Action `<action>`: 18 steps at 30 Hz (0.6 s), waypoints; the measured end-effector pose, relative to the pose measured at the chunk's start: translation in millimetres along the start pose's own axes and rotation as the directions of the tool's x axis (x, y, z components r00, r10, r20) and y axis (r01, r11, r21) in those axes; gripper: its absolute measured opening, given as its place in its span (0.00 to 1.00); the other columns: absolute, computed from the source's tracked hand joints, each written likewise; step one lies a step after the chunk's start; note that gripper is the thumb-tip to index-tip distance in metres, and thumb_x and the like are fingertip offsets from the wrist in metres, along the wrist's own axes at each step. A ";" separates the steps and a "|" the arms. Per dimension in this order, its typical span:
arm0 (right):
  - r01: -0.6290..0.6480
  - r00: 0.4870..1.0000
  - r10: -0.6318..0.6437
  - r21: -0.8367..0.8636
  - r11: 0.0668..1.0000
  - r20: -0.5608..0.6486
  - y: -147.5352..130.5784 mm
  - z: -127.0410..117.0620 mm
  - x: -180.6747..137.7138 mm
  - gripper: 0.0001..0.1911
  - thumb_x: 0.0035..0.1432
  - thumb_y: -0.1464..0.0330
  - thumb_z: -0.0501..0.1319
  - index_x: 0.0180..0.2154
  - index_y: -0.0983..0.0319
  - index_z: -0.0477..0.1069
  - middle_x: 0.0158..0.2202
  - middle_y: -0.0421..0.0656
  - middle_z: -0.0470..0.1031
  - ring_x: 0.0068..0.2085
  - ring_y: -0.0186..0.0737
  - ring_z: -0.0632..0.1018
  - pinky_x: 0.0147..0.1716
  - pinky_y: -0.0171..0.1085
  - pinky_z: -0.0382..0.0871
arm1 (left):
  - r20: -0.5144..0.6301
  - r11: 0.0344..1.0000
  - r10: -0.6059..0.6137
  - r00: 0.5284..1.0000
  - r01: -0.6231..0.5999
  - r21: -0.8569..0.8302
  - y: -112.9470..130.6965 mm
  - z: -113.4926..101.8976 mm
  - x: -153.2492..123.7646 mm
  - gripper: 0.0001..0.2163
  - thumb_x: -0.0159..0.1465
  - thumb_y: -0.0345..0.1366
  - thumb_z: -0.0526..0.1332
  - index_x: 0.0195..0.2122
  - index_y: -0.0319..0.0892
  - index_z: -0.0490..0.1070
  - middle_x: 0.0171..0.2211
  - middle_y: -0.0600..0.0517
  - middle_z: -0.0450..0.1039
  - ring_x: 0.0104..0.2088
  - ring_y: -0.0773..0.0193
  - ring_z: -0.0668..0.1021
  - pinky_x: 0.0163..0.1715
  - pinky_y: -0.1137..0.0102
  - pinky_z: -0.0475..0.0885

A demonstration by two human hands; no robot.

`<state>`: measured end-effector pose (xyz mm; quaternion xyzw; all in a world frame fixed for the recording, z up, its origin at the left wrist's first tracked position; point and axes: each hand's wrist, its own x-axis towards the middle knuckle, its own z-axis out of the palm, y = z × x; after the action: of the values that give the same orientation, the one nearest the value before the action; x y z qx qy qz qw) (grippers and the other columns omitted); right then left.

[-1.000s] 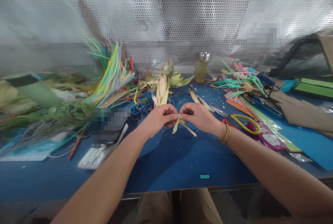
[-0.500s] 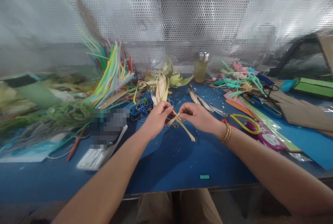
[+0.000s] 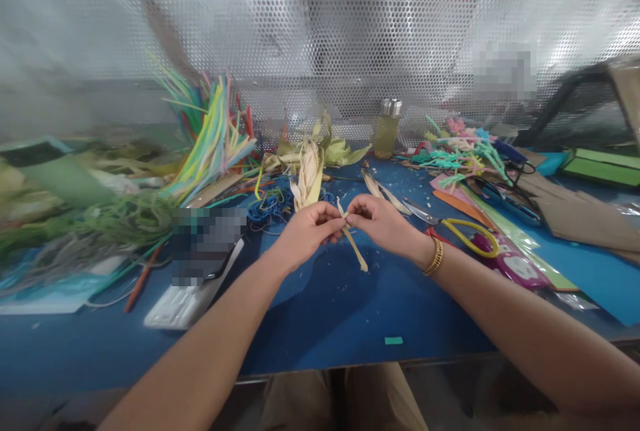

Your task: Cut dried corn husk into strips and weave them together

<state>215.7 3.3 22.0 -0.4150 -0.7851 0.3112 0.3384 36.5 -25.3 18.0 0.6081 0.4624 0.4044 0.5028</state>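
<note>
My left hand (image 3: 316,229) and my right hand (image 3: 373,217) meet over the middle of the blue table, thumbs and forefingers pinched close together. Between them runs a narrow strip of dried corn husk (image 3: 357,251), one tail hanging down toward me and a short end sticking up. Both hands grip this strip where it crosses; the crossing itself is mostly hidden by fingertips. Just beyond my left hand lies a bundle of dry husks (image 3: 307,167). Farther past my right hand are loose husk pieces (image 3: 380,187).
Yellow-handled scissors (image 3: 470,236) lie right of my right wrist. On the left are a phone (image 3: 213,244), a white box (image 3: 173,307), green cord (image 3: 135,217) and colourful pipe cleaners (image 3: 213,137). A bottle (image 3: 387,131) stands at the back, before a perforated metal panel (image 3: 350,37).
My left hand has moved right, so the fingertips of both hands now nearly touch. The husk strip's open crossing has drawn in between them, and its hanging tail has shifted slightly left.
</note>
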 end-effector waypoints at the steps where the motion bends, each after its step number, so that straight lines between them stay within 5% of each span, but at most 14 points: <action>1: -0.002 1.000 0.002 0.024 1.000 0.004 -0.5 -0.1 -0.3 0.02 0.54 0.69 0.59 0.31 0.62 0.68 0.28 0.39 0.69 0.29 0.33 0.68 0.29 0.34 0.61 | -0.014 1.000 0.007 1.000 -0.007 -0.019 -0.2 -0.3 0.5 0.09 0.58 0.38 0.65 0.34 0.40 0.68 0.24 0.55 0.71 0.24 0.70 0.72 0.25 0.74 0.64; 8: -0.049 0.998 0.046 0.086 0.995 0.037 -3.6 -4.0 -2.8 0.08 0.55 0.68 0.58 0.37 0.62 0.72 0.28 0.39 0.69 0.29 0.33 0.68 0.30 0.35 0.61 | -0.074 0.988 -0.041 0.996 0.030 -0.149 -0.4 -2.8 0.5 0.11 0.55 0.38 0.67 0.37 0.40 0.71 0.23 0.57 0.69 0.22 0.71 0.69 0.25 0.73 0.64; 18: -0.066 0.998 0.065 0.092 0.994 0.007 -3.7 -6.1 -1.6 0.10 0.57 0.68 0.59 0.41 0.63 0.73 0.23 0.36 0.67 0.25 0.31 0.65 0.26 0.34 0.59 | -0.069 0.999 -0.053 0.996 0.053 -0.002 0.5 -15.4 -0.9 0.15 0.57 0.37 0.64 0.46 0.42 0.77 0.21 0.57 0.67 0.23 0.70 0.66 0.25 0.71 0.59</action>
<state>219.5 1.5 27.9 -0.4239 -0.7564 0.3589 0.3455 21.6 -22.6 21.1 0.5813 0.4954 0.4116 0.4973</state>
